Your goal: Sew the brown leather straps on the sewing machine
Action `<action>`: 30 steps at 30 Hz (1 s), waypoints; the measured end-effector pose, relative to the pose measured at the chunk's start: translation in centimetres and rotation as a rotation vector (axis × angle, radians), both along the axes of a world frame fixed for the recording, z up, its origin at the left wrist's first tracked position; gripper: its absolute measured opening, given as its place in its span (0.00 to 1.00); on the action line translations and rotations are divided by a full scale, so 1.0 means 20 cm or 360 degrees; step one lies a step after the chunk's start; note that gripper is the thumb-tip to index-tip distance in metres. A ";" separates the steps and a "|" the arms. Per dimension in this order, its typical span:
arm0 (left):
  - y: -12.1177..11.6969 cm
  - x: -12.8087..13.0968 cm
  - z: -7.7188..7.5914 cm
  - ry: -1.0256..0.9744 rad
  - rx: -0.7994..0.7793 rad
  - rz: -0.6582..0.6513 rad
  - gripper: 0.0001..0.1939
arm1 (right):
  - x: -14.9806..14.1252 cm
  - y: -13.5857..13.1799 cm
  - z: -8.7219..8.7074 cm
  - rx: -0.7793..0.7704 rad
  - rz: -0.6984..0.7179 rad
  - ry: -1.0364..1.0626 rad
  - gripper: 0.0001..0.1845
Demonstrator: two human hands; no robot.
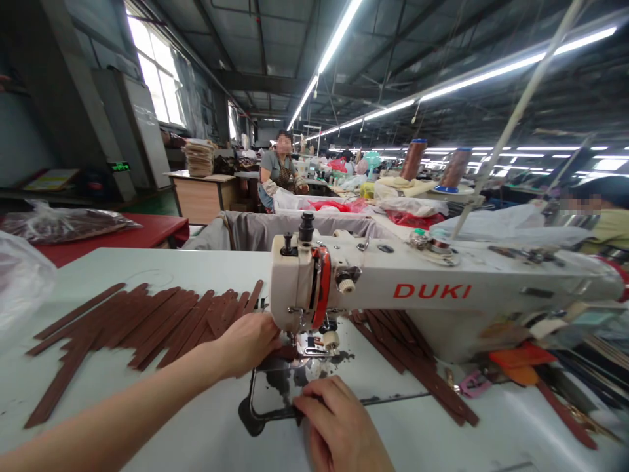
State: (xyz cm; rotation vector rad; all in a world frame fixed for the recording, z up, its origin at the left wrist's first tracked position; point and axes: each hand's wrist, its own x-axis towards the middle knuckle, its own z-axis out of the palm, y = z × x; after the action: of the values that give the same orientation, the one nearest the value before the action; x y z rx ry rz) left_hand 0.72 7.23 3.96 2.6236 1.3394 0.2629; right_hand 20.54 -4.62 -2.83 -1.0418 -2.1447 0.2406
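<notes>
At the left of the presser foot point(317, 347) of a white sewing machine point(373, 275), my left hand point(253, 344) is closed, its fingertips partly behind the machine head. A short stretch of brown strap point(282, 353) shows at those fingertips, running towards the foot. My right hand point(339, 419) rests in front of the needle plate, fingers bent and pressed together. A sliver of something dark shows under its fingertips, too small to name. Many brown straps point(167, 321) lie fanned over the table left of my left hand. More brown straps point(413, 360) are heaped under the machine arm.
Pink clips point(474, 383) and an orange-handled tool point(521, 360) lie at the right. Thread cones point(449, 169) stand behind the machine. A plastic bag point(63, 223) sits on a red table at left. One person point(280, 170) is opposite; another point(609, 210) is at far right.
</notes>
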 end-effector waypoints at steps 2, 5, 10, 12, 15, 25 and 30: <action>-0.03 0.00 0.00 0.0037 -0.0081 0.0075 0.06 | 0.00 0.00 0.01 0.0017 -0.0010 -0.0031 0.23; -0.08 0.02 0.00 0.0033 -0.0161 0.0195 0.08 | 0.00 0.00 0.03 0.0087 -0.0026 -0.0068 0.23; -0.22 0.09 -0.03 -0.0031 -0.0205 0.0342 0.15 | -0.08 -0.01 -0.05 0.0481 -0.0077 -0.0101 0.14; -0.27 0.08 -0.05 -0.0065 -0.0217 0.0349 0.16 | -0.11 -0.02 -0.12 0.0596 -0.0236 -0.0070 0.12; -0.32 -0.03 -0.08 -0.0146 -0.0230 0.0125 0.12 | -0.11 -0.05 -0.23 0.0656 -0.0355 -0.0156 0.12; -0.33 -0.18 -0.34 -0.0594 0.0180 -0.0618 0.27 | -0.05 -0.04 -0.13 0.0798 -0.0195 -0.0452 0.12; -0.38 -0.04 -0.46 -0.0699 0.0409 -0.0293 0.23 | 0.03 -0.02 -0.01 0.0677 -0.0090 -0.0468 0.11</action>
State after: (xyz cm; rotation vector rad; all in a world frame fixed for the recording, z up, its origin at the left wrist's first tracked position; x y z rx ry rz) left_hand 0.02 -0.39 -5.16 2.6427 0.9645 0.9732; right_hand 21.15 -5.09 -3.13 -0.9253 -2.2798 -0.4048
